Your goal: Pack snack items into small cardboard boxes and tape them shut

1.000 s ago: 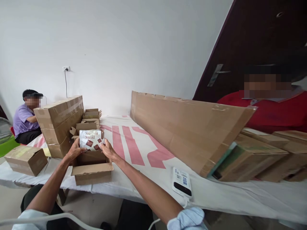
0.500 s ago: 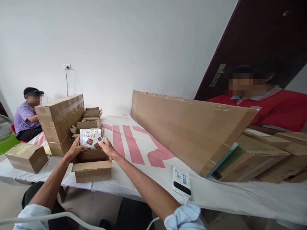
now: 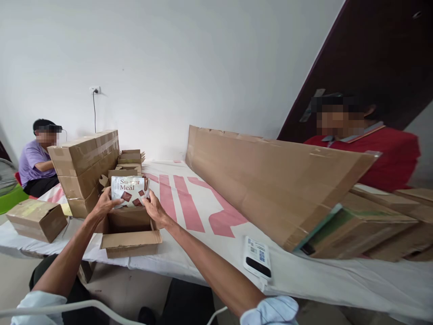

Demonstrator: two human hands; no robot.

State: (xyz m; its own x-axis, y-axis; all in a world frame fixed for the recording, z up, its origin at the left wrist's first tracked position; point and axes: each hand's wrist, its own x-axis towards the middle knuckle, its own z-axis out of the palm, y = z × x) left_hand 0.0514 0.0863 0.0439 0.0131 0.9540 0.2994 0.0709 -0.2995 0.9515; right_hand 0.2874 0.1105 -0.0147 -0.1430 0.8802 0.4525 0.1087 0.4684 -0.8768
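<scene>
Left grip: my left hand is closed on the left edge of the pouch, thumb on its front.
Right grip: my right hand pinches the right edge of the same pouch, near its lower corner.
Pouch: white with brown squares, held upright between both hands at the mouth of the open box, toward its far side.
Open box: a small brown carton at the near edge of the table, flaps spread outward, directly under my hands.
Behind it: a row of small open cartons, just beside a stack of sealed cartons.
Far left: a closed small box on the table corner.
Right of my arm: a white device lies flat, and a long cardboard sheet stands on edge across the table.
Hard to see: my fingers cover the bottom of the pouch, so I cannot tell whether it touches the box. The first word of its print is partly lost in glare.
Cut off: the brown boxes at the right run out of frame.
People: a person in red shows only above the cardboard sheet. A person in purple sits past the stack.
</scene>
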